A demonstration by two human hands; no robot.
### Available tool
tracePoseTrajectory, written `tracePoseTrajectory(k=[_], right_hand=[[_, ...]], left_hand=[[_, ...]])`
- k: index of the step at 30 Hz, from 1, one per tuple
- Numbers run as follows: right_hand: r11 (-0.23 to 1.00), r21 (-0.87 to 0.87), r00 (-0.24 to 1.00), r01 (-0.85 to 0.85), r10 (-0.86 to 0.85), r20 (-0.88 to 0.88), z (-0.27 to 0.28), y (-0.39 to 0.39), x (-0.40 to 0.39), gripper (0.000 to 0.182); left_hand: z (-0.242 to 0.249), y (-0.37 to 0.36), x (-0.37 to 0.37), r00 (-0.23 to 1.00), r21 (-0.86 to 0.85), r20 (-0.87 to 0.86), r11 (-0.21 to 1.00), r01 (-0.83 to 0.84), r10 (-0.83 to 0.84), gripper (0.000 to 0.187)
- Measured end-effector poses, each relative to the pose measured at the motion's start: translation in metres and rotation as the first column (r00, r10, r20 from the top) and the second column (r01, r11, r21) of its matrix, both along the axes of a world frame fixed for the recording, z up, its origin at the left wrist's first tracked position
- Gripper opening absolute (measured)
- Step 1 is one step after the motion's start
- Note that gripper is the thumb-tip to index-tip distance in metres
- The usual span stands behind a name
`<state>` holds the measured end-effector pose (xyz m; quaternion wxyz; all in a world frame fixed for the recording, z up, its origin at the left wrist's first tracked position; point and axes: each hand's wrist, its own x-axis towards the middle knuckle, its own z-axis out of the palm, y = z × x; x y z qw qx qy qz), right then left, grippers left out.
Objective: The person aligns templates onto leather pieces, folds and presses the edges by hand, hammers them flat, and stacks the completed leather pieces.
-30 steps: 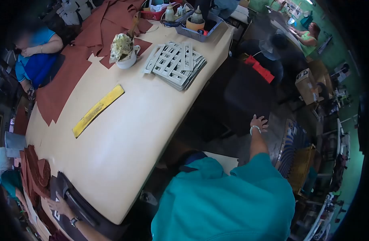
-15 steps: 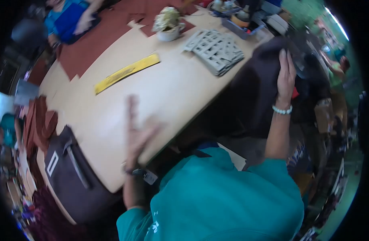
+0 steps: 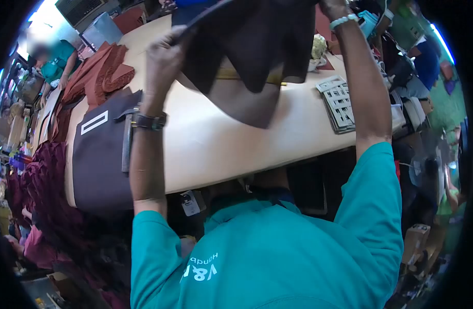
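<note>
Both arms up over the surface [image 3: 216,139]! The left hand [image 3: 163,61] is clenched on one edge of a dark sheet [image 3: 247,46], knuckles toward the camera. The right hand [image 3: 333,6] is nearly out of the top of the frame, so I cannot tell how it grips, though the sheet hangs from about there. The sheet is in the air between the two hands, drooping in a fold above the middle of the surface.

Risks, as I judge them: the sagging fold hangs close over the yellow strip [image 3: 231,76] and near the white pot [image 3: 317,51], so a sweep could drag the strip or tip the pot. The stack of grey frames [image 3: 340,105] sits by the right edge and a brushing forearm could nudge it off. The sheet also hides part of the surface from view, so it could land crooked or on top of the dark bag [image 3: 100,154] at the left end.

Writing: the teal shirt [image 3: 267,257] carries white lettering, upside down from here; "V8" seems readable, the rest is not. The bag shows a blank white rectangle outline. A small tag [image 3: 190,202] hangs at the surface's edge, print too small to read. A wristwatch [image 3: 150,121] is on the left arm, beads [image 3: 344,20] on the right.
</note>
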<state>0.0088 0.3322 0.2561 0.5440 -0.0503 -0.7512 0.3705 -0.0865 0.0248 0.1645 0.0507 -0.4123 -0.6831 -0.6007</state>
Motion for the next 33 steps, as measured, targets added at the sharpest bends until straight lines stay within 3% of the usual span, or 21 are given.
tracePoseTrajectory(k=[1, 2, 3, 4, 6, 7, 8, 9, 10, 12, 13, 16, 19, 22, 23, 24, 25, 27, 29, 31, 33], right_hand=[[0.999, 0.020, 0.988, 0.041, -0.038, -0.150, 0.007, 0.000, -0.005, 0.048], [0.999, 0.036, 0.993, -0.009, 0.013, -0.114, 0.018, -0.014, 0.010, 0.061], [0.928, 0.366, 0.996, 0.075, -0.053, -0.070, 0.011, -0.024, 0.028, 0.068], [0.743, 0.657, 0.990, 0.131, -0.129, -0.051, 0.000, -0.029, 0.049, 0.076], [0.418, 0.902, 0.934, 0.109, -0.353, 0.051, -0.035, -0.009, 0.068, 0.060], [0.557, 0.830, 0.905, 0.026, -0.366, 0.217, -0.055, -0.018, 0.073, 0.048], [0.682, 0.731, 0.856, -0.020, -0.367, 0.365, -0.076, -0.026, 0.078, 0.038], [0.897, 0.432, 0.833, -0.091, -0.169, 0.527, -0.097, -0.060, 0.097, 0.036], [0.931, 0.333, 0.729, -0.151, -0.122, 0.673, -0.127, -0.062, 0.111, 0.037], [0.973, 0.168, 0.501, -0.160, -0.067, 0.863, -0.161, -0.077, 0.139, 0.040], [0.977, 0.156, 0.494, -0.144, -0.065, 0.867, -0.168, -0.091, 0.154, 0.042], [0.991, 0.091, 0.524, -0.100, -0.026, 0.851, -0.189, -0.114, 0.194, 0.045], [0.997, 0.052, 0.584, -0.049, -0.014, 0.812, -0.206, -0.140, 0.228, 0.047], [0.987, -0.114, 0.573, 0.110, 0.031, 0.819, -0.227, -0.167, 0.257, 0.052], [0.976, -0.144, 0.561, 0.166, 0.027, 0.827, -0.235, -0.173, 0.267, 0.054], [0.976, -0.076, 0.495, 0.202, -0.035, 0.868, -0.244, -0.177, 0.277, 0.057], [0.951, -0.062, 0.342, 0.304, -0.049, 0.938, -0.244, -0.183, 0.283, 0.057], [0.892, 0.273, 0.388, 0.361, -0.410, 0.825, -0.257, -0.181, 0.287, 0.054], [0.811, 0.356, 0.413, 0.465, -0.554, 0.723, -0.247, -0.177, 0.270, 0.047], [0.813, 0.418, 0.496, 0.406, -0.580, 0.646, -0.238, -0.170, 0.241, 0.044], [0.863, 0.426, 0.592, 0.272, -0.499, 0.633, -0.240, -0.166, 0.206, 0.044]], left_hand=[[0.012, -0.007, -0.015, 0.984, 0.008, -0.174, 0.999, -0.036, 0.037, 0.021], [0.029, -0.018, -0.012, 0.937, -0.045, -0.342, 0.994, -0.096, 0.075, 0.020], [0.039, -0.030, -0.005, 0.861, -0.088, -0.499, 0.983, -0.164, 0.099, 0.020], [0.035, -0.040, 0.004, 0.842, -0.129, -0.537, 0.981, -0.145, 0.054, 0.021], [0.021, -0.065, 0.029, 0.798, -0.211, -0.601, 0.971, -0.112, -0.038, 0.024], [0.011, -0.080, 0.045, 0.816, -0.369, -0.570, 0.918, -0.145, -0.100, 0.031], [0.000, -0.090, 0.059, 0.888, -0.481, -0.412, 0.876, -0.023, -0.202, 0.042], [-0.014, -0.099, 0.068, 0.912, -0.558, -0.320, 0.829, 0.039, -0.258, 0.042], [-0.027, -0.105, 0.076, 0.918, -0.615, -0.237, 0.781, 0.111, -0.317, 0.042], [-0.048, -0.112, 0.090, 0.880, -0.741, -0.112, 0.629, 0.236, -0.462, 0.032], [-0.051, -0.110, 0.098, 0.848, -0.799, -0.034, 0.524, 0.294, -0.529, 0.026], [-0.065, -0.092, 0.110, 0.832, -0.759, 0.095, 0.501, 0.416, -0.547, 0.043], [-0.103, -0.055, 0.115, 0.927, -0.621, -0.086, 0.747, 0.237, -0.365, 0.060], [-0.140, -0.021, 0.127, 0.918, -0.714, -0.308, 0.699, -0.049, -0.251, 0.070], [-0.157, -0.017, 0.131, 0.913, -0.722, -0.317, 0.689, -0.057, -0.257, 0.071], [-0.172, -0.016, 0.137, 0.908, -0.730, -0.328, 0.680, -0.067, -0.262, 0.072], [-0.185, -0.016, 0.143, 0.903, -0.738, -0.339, 0.670, -0.080, -0.265, 0.073], [-0.187, -0.021, 0.151, 0.900, -0.723, -0.359, 0.683, -0.101, -0.246, 0.076], [-0.185, -0.028, 0.159, 0.906, -0.735, -0.344, 0.671, -0.098, -0.245, 0.077], [-0.183, -0.034, 0.164, 0.902, -0.740, -0.346, 0.666, -0.093, -0.257, 0.077], [-0.184, -0.037, 0.166, 0.895, -0.737, -0.355, 0.670, -0.091, -0.269, 0.077]])
